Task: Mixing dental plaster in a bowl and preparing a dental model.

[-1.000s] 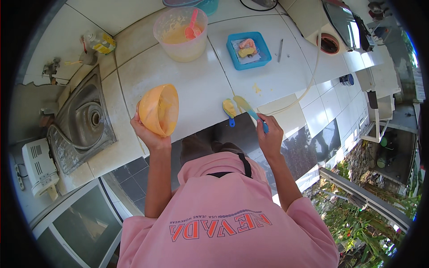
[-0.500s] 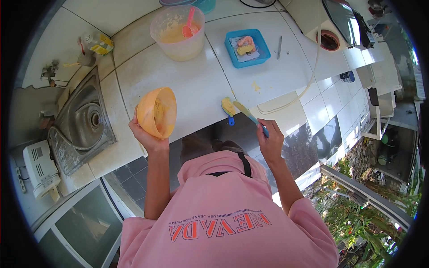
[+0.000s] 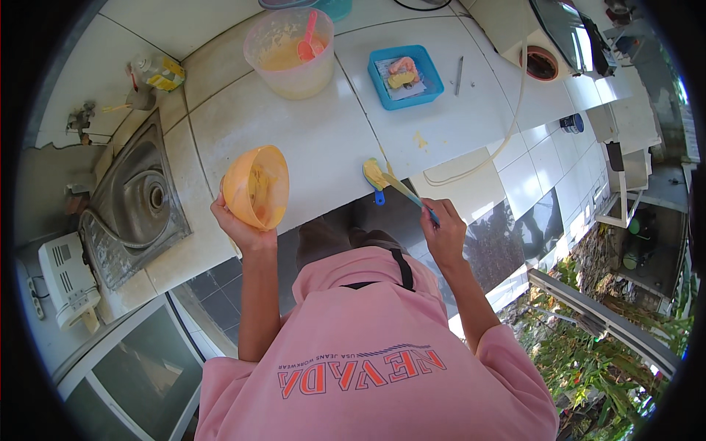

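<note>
My left hand [image 3: 248, 226] is wrapped round the side and base of an orange plastic bowl [image 3: 248, 173]. The bowl is tipped so its opening faces right, and yellowish paste smears its inside. My right hand [image 3: 444, 234] grips the dark blue handle of a narrow spatula [image 3: 409, 192] with a pale blade. The blade's tip lies against yellow paste heaped on a blue-handled spoon-like utensil [image 3: 374, 173]. That utensil rests at the counter's front edge with its handle sticking out past it; whether its head is a spoon or a scoop I cannot tell.
Behind stands a translucent tub [image 3: 294, 73] with pale batter and a pink scoop [image 3: 307, 47]. Right of it, a blue tray [image 3: 397, 105] holds pink and yellow lumps on paper. A thin metal stick [image 3: 459, 76] and a hose [image 3: 516, 121] lie farther right. A metal sink [image 3: 140, 213] is at left.
My right hand has tilted the spatula slightly, bringing its tip lower onto the paste. The bowl in my left hand has turned a little, showing more of its inside.
</note>
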Demonstrator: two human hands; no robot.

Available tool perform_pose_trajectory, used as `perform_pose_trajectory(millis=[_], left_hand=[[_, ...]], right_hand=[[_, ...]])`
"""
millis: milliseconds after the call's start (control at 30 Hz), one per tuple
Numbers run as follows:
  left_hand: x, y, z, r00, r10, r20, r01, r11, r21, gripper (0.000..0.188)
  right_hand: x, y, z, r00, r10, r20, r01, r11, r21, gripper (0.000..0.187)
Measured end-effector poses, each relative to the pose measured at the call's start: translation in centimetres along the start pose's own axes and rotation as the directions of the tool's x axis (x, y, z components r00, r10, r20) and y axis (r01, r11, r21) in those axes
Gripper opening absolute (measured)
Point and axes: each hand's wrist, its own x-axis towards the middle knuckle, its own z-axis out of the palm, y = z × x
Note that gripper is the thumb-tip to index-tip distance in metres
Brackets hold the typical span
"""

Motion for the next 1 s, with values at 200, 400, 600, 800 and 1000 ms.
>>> perform_pose_trajectory(millis=[200,400,600,800,1000], left_hand=[[0.0,-0.1,-0.1,1.0,-0.019,0.001,0.019,1.0,-0.008,0.039],[0.3,-0.1,-0.3,1.0,-0.004,-0.031,0.004,1.0,0.004,0.049],[0.2,0.0,-0.3,0.998,-0.018,-0.063,0.018,1.0,0.001,0.049],[0.0,0.0,-0.3,0.997,-0.033,-0.074,0.034,0.999,0.003,0.046],[0.2,0.3,-0.7,0.997,-0.037,-0.062,0.036,0.999,-0.008,0.043]], right_hand=[[-0.3,0.2,0.1,1.0,0.004,0.005,-0.004,1.0,0.003,0.019],[-0.4,0.2,-0.3,0.998,0.009,0.069,-0.006,0.999,-0.039,0.019],[-0.4,0.0,-0.4,1.0,0.012,0.011,-0.012,1.0,-0.022,0.019],[-0.2,-0.1,-0.3,0.999,-0.019,0.05,0.022,0.999,-0.043,0.019],[0.9,-0.2,0.0,0.999,-0.035,0.034,0.035,0.999,-0.017,0.018]])
